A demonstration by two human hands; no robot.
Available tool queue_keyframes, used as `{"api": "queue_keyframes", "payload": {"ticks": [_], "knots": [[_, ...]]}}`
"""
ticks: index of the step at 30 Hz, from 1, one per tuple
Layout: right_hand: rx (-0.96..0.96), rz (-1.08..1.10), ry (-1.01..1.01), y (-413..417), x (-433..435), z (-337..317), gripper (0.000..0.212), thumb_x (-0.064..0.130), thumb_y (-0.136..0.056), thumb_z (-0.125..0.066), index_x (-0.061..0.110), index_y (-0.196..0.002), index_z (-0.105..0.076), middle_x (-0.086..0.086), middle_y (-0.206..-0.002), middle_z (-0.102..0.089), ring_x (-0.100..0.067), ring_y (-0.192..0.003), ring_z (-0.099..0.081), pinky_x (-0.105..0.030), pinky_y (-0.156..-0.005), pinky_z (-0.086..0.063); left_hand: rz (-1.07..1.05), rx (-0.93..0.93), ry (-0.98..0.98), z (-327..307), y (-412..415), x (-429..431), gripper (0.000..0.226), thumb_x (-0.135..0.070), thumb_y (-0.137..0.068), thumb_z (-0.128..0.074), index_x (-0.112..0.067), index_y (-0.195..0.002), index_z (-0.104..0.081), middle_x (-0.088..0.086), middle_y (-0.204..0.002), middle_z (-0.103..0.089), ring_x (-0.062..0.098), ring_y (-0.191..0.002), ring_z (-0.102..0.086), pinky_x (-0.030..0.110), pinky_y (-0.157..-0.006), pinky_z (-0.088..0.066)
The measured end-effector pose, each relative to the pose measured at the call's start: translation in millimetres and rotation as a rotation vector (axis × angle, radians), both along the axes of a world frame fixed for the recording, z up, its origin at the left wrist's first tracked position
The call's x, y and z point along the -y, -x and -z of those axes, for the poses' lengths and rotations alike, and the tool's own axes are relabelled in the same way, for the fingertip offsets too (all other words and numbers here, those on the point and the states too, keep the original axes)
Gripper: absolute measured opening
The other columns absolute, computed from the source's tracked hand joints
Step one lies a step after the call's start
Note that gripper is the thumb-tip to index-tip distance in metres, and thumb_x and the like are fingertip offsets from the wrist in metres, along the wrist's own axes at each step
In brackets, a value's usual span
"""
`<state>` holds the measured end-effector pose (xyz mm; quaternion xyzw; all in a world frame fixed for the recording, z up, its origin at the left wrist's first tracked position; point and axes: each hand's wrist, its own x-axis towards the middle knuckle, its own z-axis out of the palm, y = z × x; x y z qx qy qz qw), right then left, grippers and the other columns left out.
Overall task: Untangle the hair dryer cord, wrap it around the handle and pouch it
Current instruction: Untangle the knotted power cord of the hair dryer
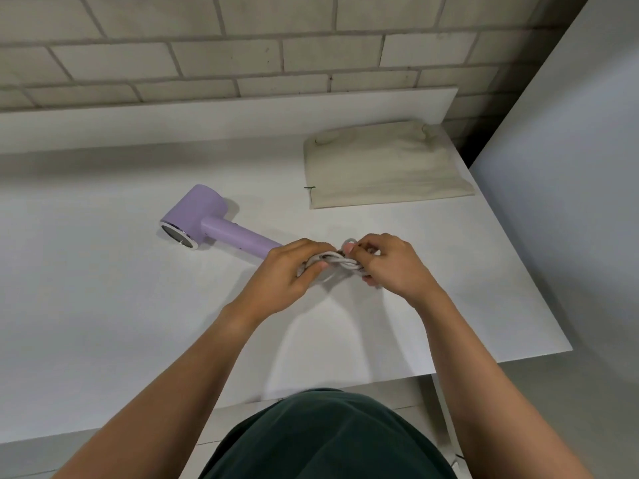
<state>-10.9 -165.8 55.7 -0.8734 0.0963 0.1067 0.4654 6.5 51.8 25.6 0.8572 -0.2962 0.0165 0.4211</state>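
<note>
A lilac hair dryer (204,217) lies on its side on the white table (103,305), its handle pointing right toward my hands. Its white cord (337,261) is bunched in a twisted tangle between both hands, just past the handle's end. My left hand (287,271) grips the left side of the bundle with curled fingers. My right hand (390,262) pinches the right side, thumb on top. A beige cloth pouch (383,165) lies flat at the back right of the table.
A low white ledge (224,112) runs along the table's back below a brick wall. The table's right edge (539,288) drops off beside a pale panel. A table leg and a thin cable show below the front right corner.
</note>
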Motion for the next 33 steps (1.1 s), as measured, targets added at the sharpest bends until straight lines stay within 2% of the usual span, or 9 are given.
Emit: {"api": "queue_keyframes", "payload": {"ticks": [5, 8, 12, 14, 17, 20, 26, 29, 33], "knots": [[-0.072, -0.074, 0.18, 1, 3, 4, 0.05, 0.066, -0.098, -0.05, 0.026, -0.075, -0.068, 0.006, -0.071, -0.062, -0.021, -0.075, -0.063, -0.041, -0.073, -0.053, -0.119, -0.282, 0.117, 0, -1, 2, 0.019, -0.021, -0.093, -0.075, -0.024, -0.109, -0.066, -0.011, -0.095, -0.076, 0.014, -0.085, -0.073, 0.041, -0.082, -0.059], [-0.056, -0.102, 0.326, 8, 4, 6, 0.052, 0.069, -0.1, -0.039, 0.032, -0.073, -0.064, 0.006, -0.083, -0.055, -0.023, -0.086, -0.059, -0.036, -0.072, -0.044, -0.102, -0.37, 0.187, -4, -3, 5, 0.015, -0.016, -0.089, -0.079, -0.019, -0.103, -0.074, -0.004, -0.089, -0.077, 0.019, -0.075, -0.075, 0.045, -0.075, -0.062], [0.059, -0.078, 0.235, 21, 5, 1, 0.048, 0.074, -0.097, -0.042, 0.045, -0.125, -0.068, 0.01, -0.12, -0.057, -0.014, -0.106, -0.059, -0.035, -0.093, -0.046, -0.133, -0.424, 0.21, -8, -10, 7, 0.02, -0.014, -0.085, -0.083, -0.02, -0.103, -0.08, -0.003, -0.093, -0.078, 0.025, -0.076, -0.075, 0.042, -0.071, -0.063], [0.092, -0.182, 0.071, 23, 8, -5, 0.044, 0.065, -0.092, -0.063, 0.044, -0.13, -0.066, 0.016, -0.12, -0.062, -0.006, -0.104, -0.062, -0.027, -0.093, -0.049, -0.163, -0.387, 0.175, -9, -11, 9, 0.021, -0.015, -0.083, -0.084, -0.024, -0.102, -0.081, -0.006, -0.095, -0.077, 0.018, -0.083, -0.074, 0.034, -0.074, -0.062], [0.13, -0.351, 0.142, 24, 11, 2, 0.034, 0.04, -0.088, -0.079, 0.038, -0.121, -0.07, 0.016, -0.103, -0.072, -0.005, -0.096, -0.065, -0.031, -0.09, -0.055, -0.194, -0.33, 0.121, -11, -12, 11, 0.018, -0.02, -0.085, -0.082, -0.029, -0.1, -0.082, -0.007, -0.094, -0.075, 0.012, -0.082, -0.071, 0.03, -0.075, -0.057], [0.232, -0.231, 0.119, 26, 10, 10, 0.018, 0.027, -0.096, -0.072, 0.028, -0.113, -0.075, 0.015, -0.097, -0.076, -0.008, -0.095, -0.068, -0.037, -0.093, -0.056, -0.316, -0.453, 0.19, -16, -13, 12, 0.012, -0.026, -0.089, -0.079, -0.025, -0.101, -0.078, 0.0, -0.083, -0.073, 0.02, -0.054, -0.066, 0.032, -0.059, -0.056], [0.363, -0.115, 0.153, 28, 13, 18, 0.02, 0.021, -0.102, -0.061, 0.023, -0.119, -0.07, 0.006, -0.099, -0.07, -0.018, -0.093, -0.066, -0.042, -0.086, -0.056, -0.393, -0.793, 0.401, -16, 1, 5, 0.027, -0.024, -0.099, -0.067, 0.0, -0.106, -0.056, 0.012, -0.079, -0.064, 0.023, -0.065, -0.057, 0.036, -0.065, -0.057], [0.36, -0.152, 0.148, 29, 9, 21, 0.023, 0.022, -0.105, -0.058, 0.025, -0.125, -0.068, 0.008, -0.101, -0.067, -0.015, -0.095, -0.063, -0.033, -0.087, -0.053, -0.344, -0.721, 0.28, -19, 4, -7, 0.005, -0.019, -0.1, -0.062, -0.015, -0.103, -0.061, 0.006, -0.083, -0.062, 0.02, -0.066, -0.052, 0.034, -0.061, -0.046], [0.378, -0.194, 0.148, 31, 7, 21, 0.026, 0.021, -0.107, -0.054, 0.025, -0.129, -0.067, 0.01, -0.103, -0.066, -0.008, -0.096, -0.06, -0.018, -0.082, -0.046, -0.333, -0.33, -0.004, -31, -9, -16, 0.007, -0.024, -0.098, -0.066, -0.027, -0.096, -0.072, -0.004, -0.085, -0.068, 0.004, -0.062, -0.055, 0.016, -0.061, -0.041]]}}
